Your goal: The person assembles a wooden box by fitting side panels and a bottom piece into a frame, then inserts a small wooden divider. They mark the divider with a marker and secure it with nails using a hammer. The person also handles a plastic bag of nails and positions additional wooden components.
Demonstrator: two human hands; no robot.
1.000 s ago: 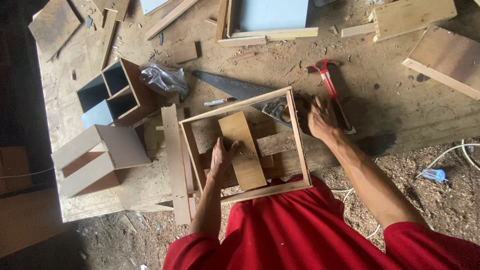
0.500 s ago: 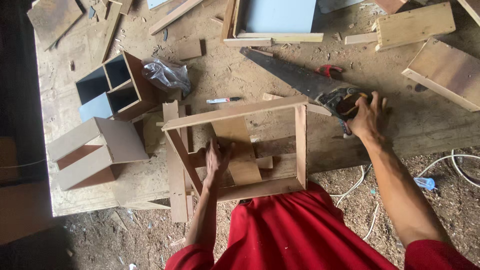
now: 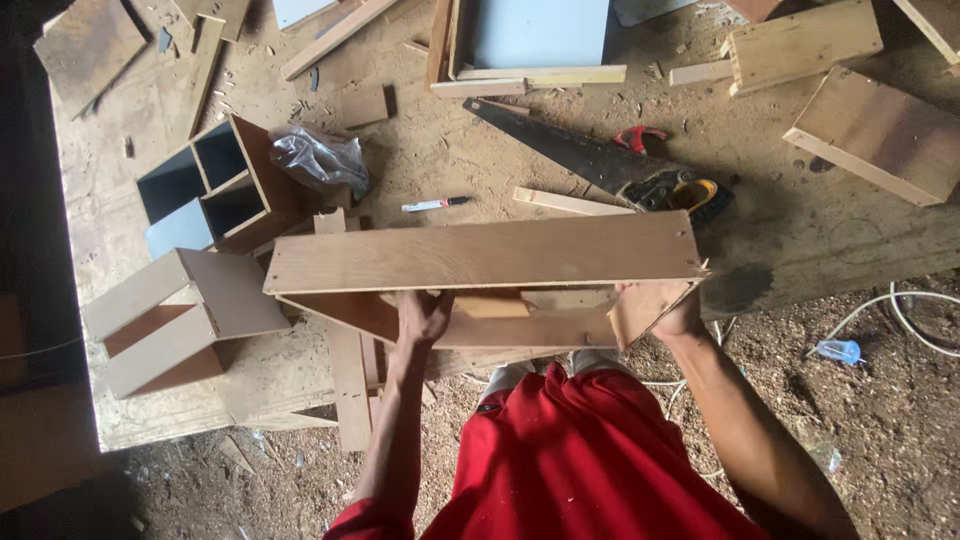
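Sawdust-strewn desk (image 3: 420, 150), wooden frame (image 3: 480, 255) tilted on edge at centre, left hand (image 3: 422, 318) gripping its lower rail at 7 o'clock, right hand (image 3: 678, 318) clamped on its corner at 4 o'clock, handsaw (image 3: 590, 155) at 1 o'clock, marker (image 3: 432, 204) just beyond.

The wooden frame (image 3: 485, 255) I'm gripping is matt, raw plywood with a fine grain. The workbench (image 3: 800, 240) under it is rough, dusty board. The saw (image 3: 575, 150) blade looks like dull dark metal, though I can't be sure.
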